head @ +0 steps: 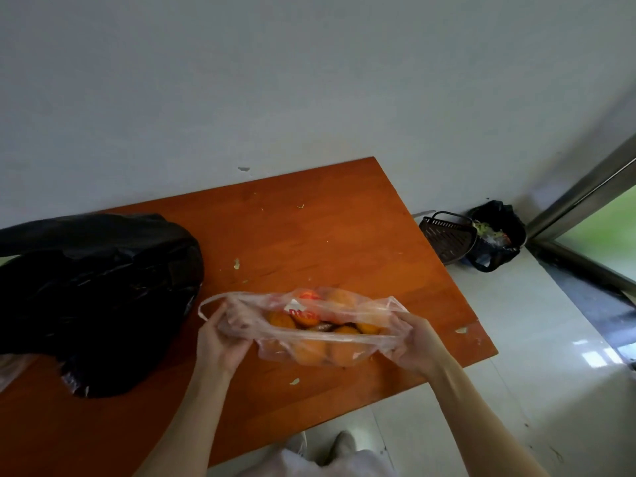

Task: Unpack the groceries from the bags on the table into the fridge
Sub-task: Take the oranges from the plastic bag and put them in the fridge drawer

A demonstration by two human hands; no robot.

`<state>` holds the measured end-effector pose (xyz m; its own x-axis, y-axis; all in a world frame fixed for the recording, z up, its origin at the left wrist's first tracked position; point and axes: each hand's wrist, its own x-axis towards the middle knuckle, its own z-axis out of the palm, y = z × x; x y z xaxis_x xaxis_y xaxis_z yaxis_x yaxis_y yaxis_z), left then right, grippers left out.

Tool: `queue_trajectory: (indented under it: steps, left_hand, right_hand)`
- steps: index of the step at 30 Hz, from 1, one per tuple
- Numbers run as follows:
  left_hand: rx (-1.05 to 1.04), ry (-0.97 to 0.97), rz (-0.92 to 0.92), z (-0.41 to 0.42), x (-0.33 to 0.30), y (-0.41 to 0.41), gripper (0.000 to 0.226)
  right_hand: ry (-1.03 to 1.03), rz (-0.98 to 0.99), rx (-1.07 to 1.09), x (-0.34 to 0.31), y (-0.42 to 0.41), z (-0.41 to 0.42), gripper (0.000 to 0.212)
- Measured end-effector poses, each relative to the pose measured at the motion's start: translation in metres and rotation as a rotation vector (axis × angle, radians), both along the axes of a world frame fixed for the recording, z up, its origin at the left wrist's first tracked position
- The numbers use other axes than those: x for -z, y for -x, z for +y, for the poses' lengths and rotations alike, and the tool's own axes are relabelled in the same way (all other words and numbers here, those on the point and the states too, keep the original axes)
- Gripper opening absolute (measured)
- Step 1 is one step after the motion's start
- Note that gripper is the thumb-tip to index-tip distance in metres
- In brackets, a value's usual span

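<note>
We pinch the clear bag (309,325) of oranges (309,351) with left hand (222,342) and right hand (418,346), fingers closed on plastic; spread evenly beside the black bag (99,297), avoiding tearing.

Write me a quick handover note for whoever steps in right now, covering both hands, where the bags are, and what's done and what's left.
Left hand: gripping the left side of the clear plastic bag near its handle loop.
Right hand: gripping the bag's right side; together they pull the mouth open.
The clear bag sits on the wooden table near its front edge, with oranges inside.
A black bag lies on the table's left, untouched.
Done: clear bag opened. No fridge in view.
Left: take out the oranges, empty the black bag, put everything in the fridge.
</note>
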<state>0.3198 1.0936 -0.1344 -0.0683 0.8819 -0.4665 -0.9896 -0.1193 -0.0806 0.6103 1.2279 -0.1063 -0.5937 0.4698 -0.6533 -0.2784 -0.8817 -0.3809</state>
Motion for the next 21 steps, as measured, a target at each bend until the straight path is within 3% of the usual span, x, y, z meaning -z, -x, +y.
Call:
queue_trajectory:
  steps: [2, 4, 6, 7, 9, 11, 12, 14, 16, 17, 19, 21]
  left_hand:
    - [0.042, -0.032, -0.053, 0.005, -0.003, 0.0, 0.015]
    - [0.082, 0.058, 0.102, 0.009, -0.013, 0.0, 0.02]
    - [0.129, 0.252, 0.294, 0.013, -0.022, -0.002, 0.01]
    - [0.189, 0.342, 0.388, 0.014, -0.024, -0.004, 0.021]
    - [0.339, 0.502, 0.555, 0.019, -0.025, -0.006, 0.023]
    - [0.459, 0.617, 0.713, 0.019, -0.029, -0.01, 0.02]
    - [0.503, 0.633, 0.735, 0.019, -0.032, -0.011, 0.025]
    - [0.57, 0.559, 0.647, 0.009, -0.031, -0.004, 0.036]
    - [0.658, 0.445, 0.563, -0.004, -0.023, 0.008, 0.03]
    - [0.709, 0.379, 0.553, -0.01, -0.017, 0.013, 0.039]
    - [0.814, 0.291, 0.646, -0.02, -0.017, 0.017, 0.061]
    - [0.904, 0.248, 0.804, -0.021, -0.021, 0.015, 0.072]
  right_hand:
    - [-0.197, -0.094, -0.131, 0.001, -0.002, 0.003, 0.032]
    - [-0.46, -0.318, -0.346, -0.005, -0.007, 0.005, 0.028]
    - [-0.568, -0.46, -0.577, -0.006, -0.004, 0.007, 0.046]
    - [-0.648, -0.574, -0.68, -0.005, 0.002, 0.007, 0.056]
    - [-0.891, -0.931, -0.82, 0.003, 0.018, 0.009, 0.067]
    - [-1.124, -1.21, -0.852, 0.001, 0.031, 0.008, 0.042]
    - [-1.162, -1.226, -0.777, 0.001, 0.035, 0.008, 0.025]
    - [-1.046, -1.126, -0.6, -0.002, 0.038, 0.017, 0.03]
    - [-0.76, -0.962, -0.305, -0.003, 0.03, 0.03, 0.03]
    - [-0.569, -0.841, -0.179, -0.002, 0.023, 0.037, 0.024]
    - [-0.197, -0.561, -0.067, 0.006, 0.006, 0.046, 0.015]
    - [0.022, -0.475, -0.062, 0.019, -0.007, 0.044, 0.03]
